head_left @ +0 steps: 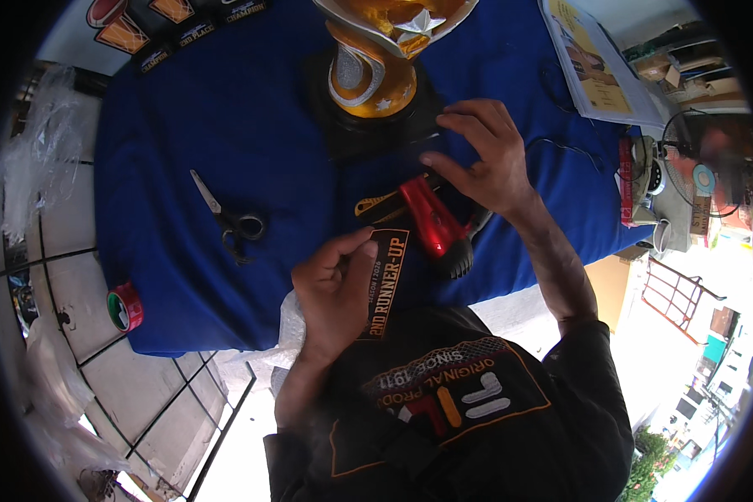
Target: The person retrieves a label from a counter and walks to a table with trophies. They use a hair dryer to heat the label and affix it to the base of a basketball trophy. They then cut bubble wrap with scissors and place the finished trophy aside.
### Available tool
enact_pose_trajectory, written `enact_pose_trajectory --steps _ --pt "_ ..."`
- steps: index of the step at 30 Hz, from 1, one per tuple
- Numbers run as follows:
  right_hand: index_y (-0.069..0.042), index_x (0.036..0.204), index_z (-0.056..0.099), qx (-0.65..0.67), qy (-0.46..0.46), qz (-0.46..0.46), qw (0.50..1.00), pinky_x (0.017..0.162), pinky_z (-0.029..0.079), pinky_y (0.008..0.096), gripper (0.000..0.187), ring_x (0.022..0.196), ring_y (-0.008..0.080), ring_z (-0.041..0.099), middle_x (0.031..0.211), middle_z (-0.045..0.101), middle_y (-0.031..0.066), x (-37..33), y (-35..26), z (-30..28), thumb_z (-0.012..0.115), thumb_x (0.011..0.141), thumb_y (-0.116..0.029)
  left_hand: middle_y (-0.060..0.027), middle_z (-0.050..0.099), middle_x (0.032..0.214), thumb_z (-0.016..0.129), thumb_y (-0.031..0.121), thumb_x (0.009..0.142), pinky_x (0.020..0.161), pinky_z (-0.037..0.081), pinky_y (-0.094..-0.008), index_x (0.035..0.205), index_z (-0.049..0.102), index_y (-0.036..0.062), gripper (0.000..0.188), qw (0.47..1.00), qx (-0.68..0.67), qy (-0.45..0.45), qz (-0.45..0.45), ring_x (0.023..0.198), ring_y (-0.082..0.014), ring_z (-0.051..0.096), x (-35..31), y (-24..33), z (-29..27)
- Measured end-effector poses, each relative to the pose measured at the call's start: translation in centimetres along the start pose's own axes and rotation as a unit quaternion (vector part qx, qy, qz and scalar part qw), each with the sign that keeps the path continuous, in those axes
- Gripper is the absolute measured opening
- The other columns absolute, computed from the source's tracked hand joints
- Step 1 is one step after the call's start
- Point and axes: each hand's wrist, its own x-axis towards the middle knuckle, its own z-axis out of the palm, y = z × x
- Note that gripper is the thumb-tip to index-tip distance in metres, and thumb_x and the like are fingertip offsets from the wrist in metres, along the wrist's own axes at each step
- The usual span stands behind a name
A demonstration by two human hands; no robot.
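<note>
Pinched between the thumb and fingers of my left hand is a black label plate with orange lettering and border, held near the table's front edge. My right hand is raised with thumb and fingers apart and nothing between them. Its fingertips are beside the black base of a gold and silver trophy; whether they touch it I cannot tell. Below that hand lies a red hair dryer with a black end. A yellow and black utility knife lies beside it, partly hidden.
Scissors with black handles lie left on the blue tablecloth. A red-and-green tape roll sits at the left edge. Smaller trophies stand far left. A sheet in a plastic sleeve lies far right, near a fan.
</note>
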Motion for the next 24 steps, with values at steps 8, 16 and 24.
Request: enact_pose_trajectory --steps 8,16,24 --pt "-0.012 0.081 0.06 -0.062 -0.033 -0.158 0.985 0.077 0.05 0.0399 0.038 0.095 0.0259 0.062 0.092 0.056 0.0042 1.3 3.4 4.8 0.087 0.06 -0.03 -0.0022 0.07 0.088 0.066 -0.002 0.095 0.065 0.045 -0.0173 0.11 0.07 -0.008 0.016 1.0 -0.004 0.003 0.007 0.077 -0.0014 0.057 0.1 0.1 -0.2" --pt "-0.012 0.078 0.058 -0.062 -0.013 -0.192 0.979 0.074 0.05 0.0386 0.034 0.085 0.0253 0.059 0.088 0.053 0.0042 0.9 3.8 5.3 0.085 0.062 -0.026 0.0047 0.062 0.074 0.066 -0.001 0.095 0.054 0.035 -0.0179 0.109 0.07 -0.0074 0.016 1.0 0.023 0.008 0.003 0.065 0.0013 0.047 0.5 -0.6 0.0" --pt "-0.012 0.089 0.068 0.024 -0.066 -0.075 0.995 0.075 0.047 0.0386 0.023 0.084 0.0231 0.06 0.09 0.061 0.0029 1.2 0.7 2.5 0.082 0.071 -0.016 0.0022 0.063 0.071 0.066 0.001 0.096 0.051 0.037 -0.0193 0.108 0.071 -0.0068 0.015 0.997 0.054 0.049 0.039 0.062 0.0007 0.05 0.9 -1.3 0.6"
